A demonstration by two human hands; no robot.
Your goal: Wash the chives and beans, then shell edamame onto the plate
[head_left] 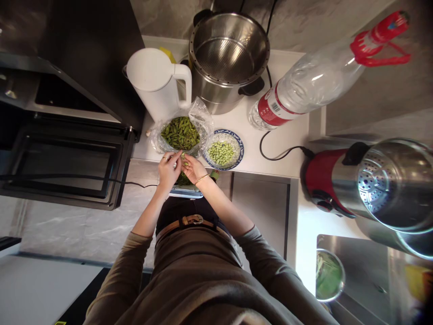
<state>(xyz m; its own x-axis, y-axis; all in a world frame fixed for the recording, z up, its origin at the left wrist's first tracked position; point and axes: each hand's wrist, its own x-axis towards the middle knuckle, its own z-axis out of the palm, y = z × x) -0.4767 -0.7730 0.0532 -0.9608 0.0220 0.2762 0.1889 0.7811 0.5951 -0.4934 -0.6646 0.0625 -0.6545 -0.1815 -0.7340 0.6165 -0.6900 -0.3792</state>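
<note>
My left hand (169, 169) and my right hand (193, 169) meet at the counter's front edge, both pinched on one green bean pod (183, 156) between them. Just beyond them a clear plastic bag (203, 113) holds a heap of green pods (180, 132). To its right a blue-rimmed plate (238, 148) carries shelled green beans (220, 152). Under my hands a small container (186, 193) holds more green pods or shells, mostly hidden.
A white kettle (154, 81) and a steel pot (230, 58) stand behind the bag. A large water bottle (314, 85) lies to the right. An open oven (67, 162) is at left, a red-and-steel appliance (372, 185) and a sink (358, 280) at right.
</note>
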